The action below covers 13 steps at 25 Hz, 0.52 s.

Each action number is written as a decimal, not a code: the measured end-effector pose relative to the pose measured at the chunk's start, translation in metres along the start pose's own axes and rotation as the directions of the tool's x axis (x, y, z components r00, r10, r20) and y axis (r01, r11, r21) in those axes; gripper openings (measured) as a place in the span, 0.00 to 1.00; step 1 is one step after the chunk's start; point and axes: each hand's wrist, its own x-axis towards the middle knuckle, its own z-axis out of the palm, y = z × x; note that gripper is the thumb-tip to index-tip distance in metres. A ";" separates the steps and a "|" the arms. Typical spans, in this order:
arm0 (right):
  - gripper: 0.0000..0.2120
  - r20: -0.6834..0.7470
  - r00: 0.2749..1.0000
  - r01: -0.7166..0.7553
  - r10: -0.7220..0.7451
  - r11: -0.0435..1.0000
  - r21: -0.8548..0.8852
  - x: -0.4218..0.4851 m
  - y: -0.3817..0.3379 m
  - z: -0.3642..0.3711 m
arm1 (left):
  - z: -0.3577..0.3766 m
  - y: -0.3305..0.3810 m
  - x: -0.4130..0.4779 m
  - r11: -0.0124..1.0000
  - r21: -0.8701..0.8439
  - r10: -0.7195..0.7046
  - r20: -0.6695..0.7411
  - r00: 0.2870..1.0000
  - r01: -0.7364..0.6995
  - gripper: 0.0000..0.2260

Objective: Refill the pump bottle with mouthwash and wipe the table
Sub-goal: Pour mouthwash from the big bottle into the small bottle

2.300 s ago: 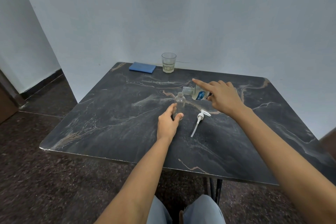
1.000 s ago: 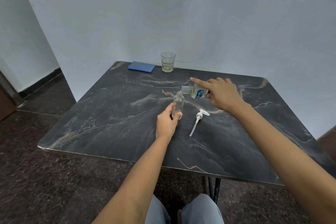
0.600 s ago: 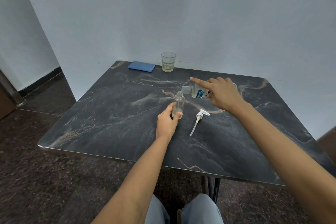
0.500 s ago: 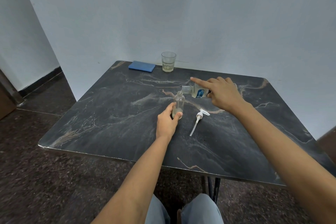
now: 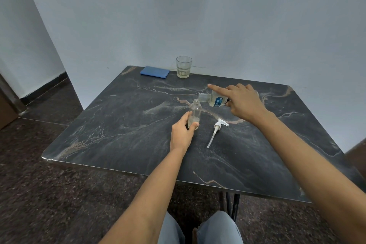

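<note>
The left hand (image 5: 183, 131) grips the small clear pump bottle (image 5: 195, 114) low down, upright at the middle of the desk (image 5: 118, 134). It looks light, slick and tippy (glass, perhaps), so the base is the place to hold. Right of it, the right hand (image 5: 241, 102) wraps the tilted mouthwash bottle (image 5: 214, 100), forefinger straight, mouth over the neck.

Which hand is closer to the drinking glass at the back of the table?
Right. The right hand, tipping the mouthwash bottle, is in front and to the right of the glass; the left hand grips the small bottle farther toward the person.
</note>
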 end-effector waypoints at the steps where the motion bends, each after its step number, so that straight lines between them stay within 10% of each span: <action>1: 0.39 -0.001 1.000 0.001 -0.001 1.000 0.000 0.000 0.000 0.000 | 0.001 -0.001 0.001 1.000 0.002 -0.001 -0.002 1.000 0.001 0.20; 13: 0.39 0.003 1.000 0.003 -0.003 1.000 -0.017 0.000 -0.001 -0.004 | 0.001 -0.004 0.003 1.000 0.004 0.015 -0.007 1.000 -0.015 0.20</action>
